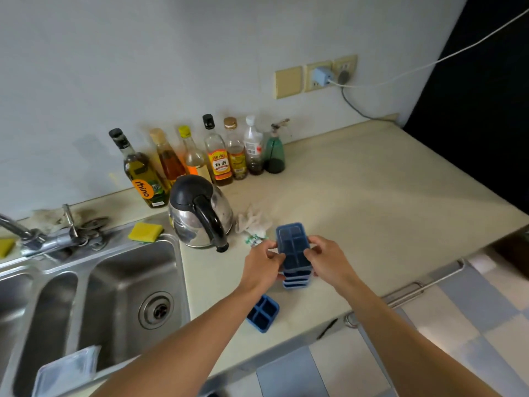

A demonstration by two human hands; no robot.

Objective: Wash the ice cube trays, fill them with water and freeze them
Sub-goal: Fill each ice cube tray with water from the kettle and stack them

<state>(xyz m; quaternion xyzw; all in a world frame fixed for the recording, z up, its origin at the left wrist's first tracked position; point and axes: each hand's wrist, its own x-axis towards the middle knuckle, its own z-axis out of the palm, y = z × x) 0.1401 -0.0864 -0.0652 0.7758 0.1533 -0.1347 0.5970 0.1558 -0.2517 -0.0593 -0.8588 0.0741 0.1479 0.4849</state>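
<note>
On the table (372, 202), a stack of blue ice cube trays (294, 253), gripped near its top between left hand (263, 265) and right hand (329, 259), fingers curled on both sides. Single tray (262, 313) lying nearer, beside the left forearm. Kettle (200, 213) and crumpled cloth (253, 222) just behind; sink (120, 282) to the left; bottles (217, 156) along the wall.

On counter (372, 210), tray stack (294, 243) right of sink (120, 276), kettle (200, 213) between (bottles (219, 159) behind), lone tray (263, 312) nearer.
</note>
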